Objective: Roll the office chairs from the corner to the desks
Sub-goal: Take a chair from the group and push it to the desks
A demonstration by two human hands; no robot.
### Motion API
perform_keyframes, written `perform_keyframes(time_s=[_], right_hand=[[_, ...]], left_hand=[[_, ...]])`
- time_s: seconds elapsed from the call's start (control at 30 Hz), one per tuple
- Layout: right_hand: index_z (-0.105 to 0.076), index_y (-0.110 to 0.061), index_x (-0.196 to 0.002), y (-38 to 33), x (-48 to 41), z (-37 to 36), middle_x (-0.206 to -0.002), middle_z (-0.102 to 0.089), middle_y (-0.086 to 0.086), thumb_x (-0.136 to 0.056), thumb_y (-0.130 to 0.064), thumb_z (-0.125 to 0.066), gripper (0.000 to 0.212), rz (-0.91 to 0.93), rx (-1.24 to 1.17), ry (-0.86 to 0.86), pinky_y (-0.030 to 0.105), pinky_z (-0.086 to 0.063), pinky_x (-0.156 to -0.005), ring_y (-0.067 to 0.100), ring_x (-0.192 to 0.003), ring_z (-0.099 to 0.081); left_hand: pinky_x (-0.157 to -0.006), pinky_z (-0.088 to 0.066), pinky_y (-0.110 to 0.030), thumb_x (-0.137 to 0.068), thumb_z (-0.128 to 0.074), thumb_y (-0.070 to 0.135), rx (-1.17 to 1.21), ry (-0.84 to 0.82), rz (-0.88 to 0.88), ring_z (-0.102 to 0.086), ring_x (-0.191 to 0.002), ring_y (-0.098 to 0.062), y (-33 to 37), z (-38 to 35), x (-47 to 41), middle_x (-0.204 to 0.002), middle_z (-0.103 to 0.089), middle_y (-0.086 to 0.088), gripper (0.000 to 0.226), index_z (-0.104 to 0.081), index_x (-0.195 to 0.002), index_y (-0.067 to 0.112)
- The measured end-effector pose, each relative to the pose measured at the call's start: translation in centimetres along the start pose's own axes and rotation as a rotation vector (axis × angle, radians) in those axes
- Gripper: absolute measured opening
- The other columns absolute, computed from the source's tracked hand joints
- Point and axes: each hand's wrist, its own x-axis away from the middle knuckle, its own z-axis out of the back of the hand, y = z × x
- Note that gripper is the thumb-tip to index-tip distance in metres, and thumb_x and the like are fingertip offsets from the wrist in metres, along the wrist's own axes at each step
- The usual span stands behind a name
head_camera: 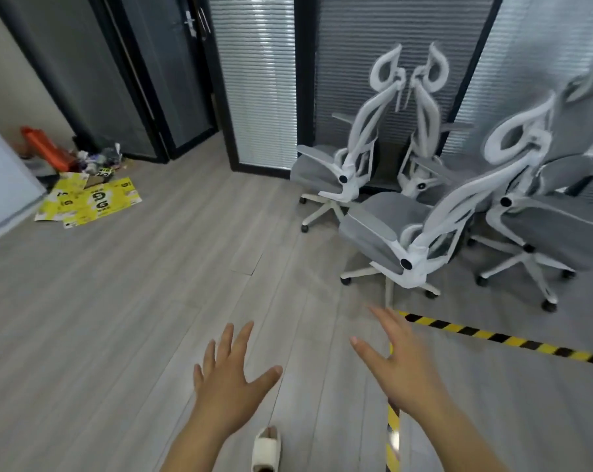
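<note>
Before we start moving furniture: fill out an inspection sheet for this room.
Surface: wood-look floor, with striped tape marking off the corner.
Job's things: at least four chairs clustered in the corner; nearest chair just past the tape, untouched.
Clutter: yellow cartons and a rubbish pile by the left wall.
Hands: left hand and right hand open, empty, reaching forward.
Cables: nothing seen.
Surroundings: dark door, blinds.

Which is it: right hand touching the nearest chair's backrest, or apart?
Apart. The head view shows the right hand open and low in frame, with floor and the chair's base between it and the backrest.
</note>
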Motion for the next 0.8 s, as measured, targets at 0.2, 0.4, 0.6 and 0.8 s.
perform_keyframes(time_s=[0.2,0.4,0.6,0.8], right_hand=[[-0.039,-0.032,-0.145,1.8,-11.6,2.9,-0.154,-0.033,-0.008,-0.083,-0.067,-0.052,0.073,-0.156,0.030,0.169,0.040,-0.027,-0.116,0.010,-0.143,-0.025],[-0.040,-0.045,-0.139,0.8,-20.3,9.5,-0.138,-0.027,-0.037,-0.087,-0.056,-0.058,0.056,-0.297,0.011,0.325,0.024,-0.025,-0.108,-0.009,-0.131,-0.023],[-0.038,-0.054,-0.135,6.4,-20.5,14.4,-0.150,-0.027,-0.028,-0.077,-0.069,-0.056,0.062,-0.551,-0.089,0.461,0.037,-0.031,-0.114,-0.002,-0.139,-0.024],[-0.040,-0.044,-0.139,14.6,-25.5,20.5,-0.151,-0.032,-0.019,-0.081,-0.065,-0.057,0.064,-0.625,-0.101,0.520,0.035,-0.029,-0.114,0.006,-0.140,-0.028]], left_hand=[[-0.120,0.001,-0.050,-0.083,-0.050,0.071,-0.012,-0.100,-0.221,0.009,-0.150,-0.024,7.6,0.8,-16.3,-0.162,0.011,0.013,0.087,0.000,-0.151,0.047],[-0.120,-0.009,-0.047,-0.082,-0.053,0.068,-0.017,-0.204,-0.543,-0.002,-0.150,-0.024,20.1,0.1,-30.3,-0.163,-0.002,0.010,0.085,-0.010,-0.151,0.045],[-0.118,-0.023,-0.041,-0.084,-0.063,0.057,0.061,-0.299,-0.849,-0.017,-0.146,-0.018,38.0,-5.0,-37.2,-0.159,-0.024,0.007,0.076,-0.032,-0.149,0.033],[-0.109,-0.034,-0.045,-0.082,-0.067,0.051,-0.052,-0.397,-0.935,-0.030,-0.137,-0.024,53.5,-13.3,-40.1,-0.148,-0.039,0.003,0.074,-0.037,-0.145,0.026]])
